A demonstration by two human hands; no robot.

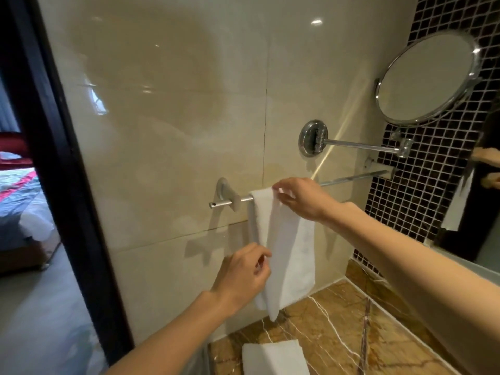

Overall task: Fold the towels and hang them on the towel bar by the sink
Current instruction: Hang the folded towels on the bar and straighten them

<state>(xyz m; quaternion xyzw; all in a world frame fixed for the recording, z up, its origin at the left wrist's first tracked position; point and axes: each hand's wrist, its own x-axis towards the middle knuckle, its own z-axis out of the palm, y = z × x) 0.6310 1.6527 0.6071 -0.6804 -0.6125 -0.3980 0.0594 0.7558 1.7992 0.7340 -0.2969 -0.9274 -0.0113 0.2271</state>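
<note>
A white towel (290, 255) hangs folded over the chrome towel bar (351, 177) near the bar's left end, its lower edge just above the counter. My right hand (300, 197) pinches the towel's top fold at the bar. My left hand (243, 274) grips the towel's left hanging edge lower down. A second white towel (273, 357) lies folded flat on the brown marble counter (338, 328) at the bottom of the view.
A round chrome mirror (424, 78) on a swing arm (359, 144) juts out above the bar's right half. Dark mosaic tiles cover the right wall. A dark door frame (54, 158) stands at the left, with a bedroom beyond.
</note>
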